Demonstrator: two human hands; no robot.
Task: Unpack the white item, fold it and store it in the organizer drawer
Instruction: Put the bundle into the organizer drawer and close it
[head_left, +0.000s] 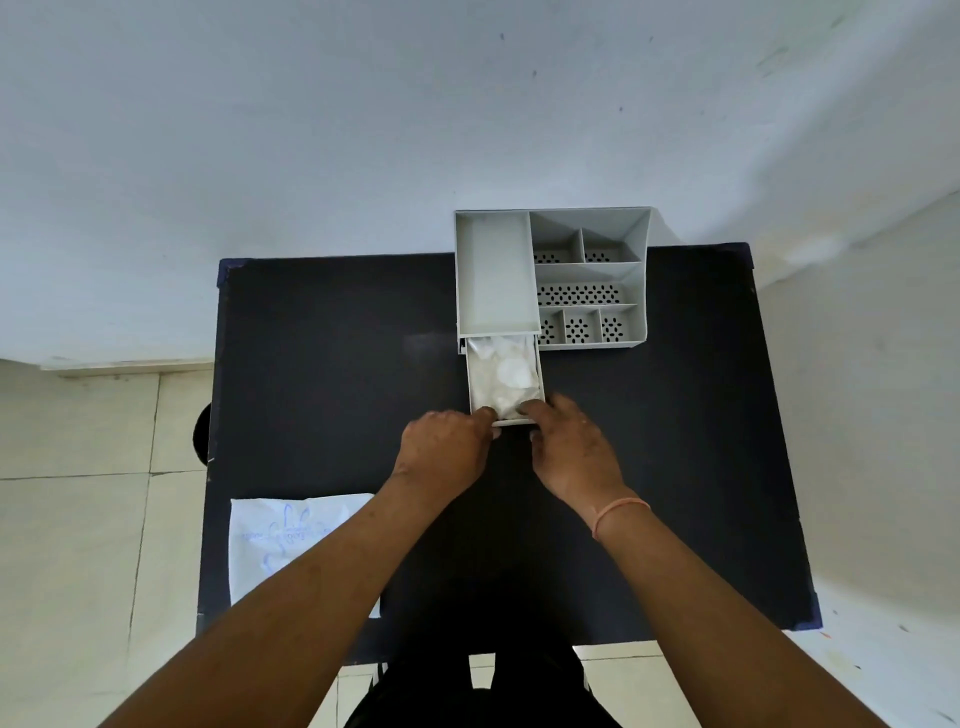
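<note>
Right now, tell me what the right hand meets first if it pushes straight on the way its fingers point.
The right hand points away from the person at the open drawer. Its fingertips already seem to touch the drawer's front edge and the folded white item inside, though depth is unclear.

Two bare forearms in view, no sleeves reaching wrist or elbow. Left hand: no ring, no watch, no band visible; knuckles and back of hand facing camera. Right hand: no ring visible. Thin orange-pink band around right wrist, single strand, slightly slanted across wrist. Dark clothing at bottom centre of head view, black, covering lower body; details of cut not discernible.
</note>
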